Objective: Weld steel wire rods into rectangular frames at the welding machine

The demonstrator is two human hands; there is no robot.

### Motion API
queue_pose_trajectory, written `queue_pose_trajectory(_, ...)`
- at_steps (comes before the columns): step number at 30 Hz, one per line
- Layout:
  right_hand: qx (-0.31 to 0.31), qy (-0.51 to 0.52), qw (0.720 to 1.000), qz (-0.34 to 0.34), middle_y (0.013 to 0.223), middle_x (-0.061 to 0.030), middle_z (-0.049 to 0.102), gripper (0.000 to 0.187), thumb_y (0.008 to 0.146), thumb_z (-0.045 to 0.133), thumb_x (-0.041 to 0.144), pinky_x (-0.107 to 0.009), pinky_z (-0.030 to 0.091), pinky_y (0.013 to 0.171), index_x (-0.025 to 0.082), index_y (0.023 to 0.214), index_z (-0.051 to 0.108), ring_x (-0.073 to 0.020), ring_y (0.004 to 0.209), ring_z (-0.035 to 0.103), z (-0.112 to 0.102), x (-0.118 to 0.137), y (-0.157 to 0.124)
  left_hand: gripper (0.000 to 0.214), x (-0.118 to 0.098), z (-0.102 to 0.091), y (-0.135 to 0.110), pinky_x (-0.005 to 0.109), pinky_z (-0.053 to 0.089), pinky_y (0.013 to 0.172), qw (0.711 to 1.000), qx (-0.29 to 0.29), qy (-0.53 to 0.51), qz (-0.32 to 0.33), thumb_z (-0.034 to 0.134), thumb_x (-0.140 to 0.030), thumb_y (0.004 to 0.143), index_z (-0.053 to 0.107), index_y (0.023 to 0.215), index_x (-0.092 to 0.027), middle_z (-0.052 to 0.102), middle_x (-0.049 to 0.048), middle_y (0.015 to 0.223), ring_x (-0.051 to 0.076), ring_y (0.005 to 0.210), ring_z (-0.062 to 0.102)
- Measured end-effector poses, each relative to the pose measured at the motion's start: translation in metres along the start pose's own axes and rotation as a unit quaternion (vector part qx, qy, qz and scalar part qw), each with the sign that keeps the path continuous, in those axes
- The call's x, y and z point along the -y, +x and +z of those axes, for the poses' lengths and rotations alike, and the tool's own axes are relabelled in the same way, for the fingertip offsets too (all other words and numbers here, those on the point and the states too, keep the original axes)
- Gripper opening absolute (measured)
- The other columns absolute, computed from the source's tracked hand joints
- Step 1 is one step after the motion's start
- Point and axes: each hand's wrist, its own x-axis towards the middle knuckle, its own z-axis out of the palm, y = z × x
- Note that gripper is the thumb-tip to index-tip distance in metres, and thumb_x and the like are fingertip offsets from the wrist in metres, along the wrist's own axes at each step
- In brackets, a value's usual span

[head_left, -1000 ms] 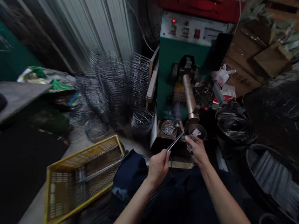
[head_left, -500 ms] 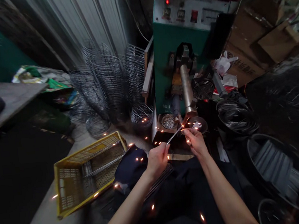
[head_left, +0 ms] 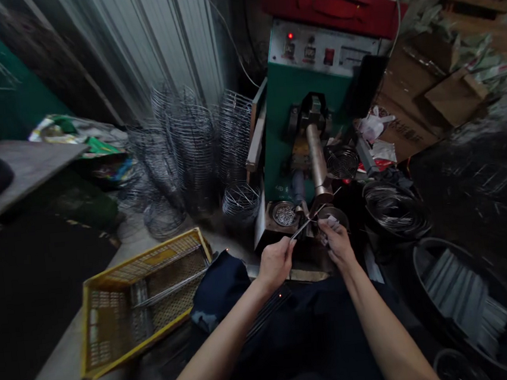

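My left hand (head_left: 276, 263) is closed around a thin metal rod (head_left: 301, 228), which slants up and away to the electrodes of a green spot welder (head_left: 282, 112). The rod's far end lies just below the welder's thick cylindrical upper arm (head_left: 317, 160). My right hand (head_left: 338, 243) is pinched beside that end, and its fingers hide what they hold. Left of the electrodes, a round dish (head_left: 274, 216) contains many small metal pieces. A faint reddish glow shows near the electrode tip.
A yellow plastic crate (head_left: 87, 325) with metal rods stands at left. Behind it rise stacks of wire rings (head_left: 193, 142). To the right are a coil of wire (head_left: 394, 209) and a round tub (head_left: 416, 270) of grey strips. Cardboard boxes (head_left: 411, 106) are at the back right.
Bright sparks were flying around both hands; only a few faint specks are left. The camera view has tilted up slightly. Both hands stay close to the electrodes.
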Motion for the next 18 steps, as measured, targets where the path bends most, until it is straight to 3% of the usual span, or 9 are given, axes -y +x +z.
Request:
queue_pose_trajectory(11,0.000,0.002,1.000,-0.002,0.045,0.0087,0.039,0.035,0.065,0.079,0.048,-0.019,0.019,0.037,0.017,0.067,0.061,-0.0042,0.037,0.028,0.003,-0.005,0.008,0.032,0.001,0.003,0.003,0.025,0.031,0.055,0.997,-0.016,0.061,0.043,0.036,-0.032,0.101,0.051,0.076,-0.019,0.058,0.0011,0.061,0.013,0.054,0.054)
queue_pose_trajectory(15,0.005,-0.094,0.995,-0.021,0.045,0.0069,0.042,0.039,0.069,0.073,0.055,-0.021,0.022,0.040,0.017,0.070,0.065,-0.0058,0.040,0.031,-0.008,0.001,0.012,0.033,0.003,0.001,0.008,0.026,0.031,0.056,0.998,0.002,0.053,0.026,0.036,-0.034,0.100,0.053,0.076,-0.019,0.058,0.0021,0.060,0.014,0.054,0.054)
queue_pose_trajectory(18,-0.001,-0.222,0.974,-0.034,0.053,0.0028,0.051,0.045,0.072,0.068,0.062,-0.022,0.030,0.045,0.016,0.072,0.068,-0.0092,0.047,0.042,-0.032,0.011,-0.008,0.032,0.001,-0.001,0.014,0.028,0.033,0.057,1.000,0.022,0.004,-0.005,0.038,-0.032,0.099,0.057,0.077,-0.018,0.060,0.0052,0.062,0.017,0.056,0.055)
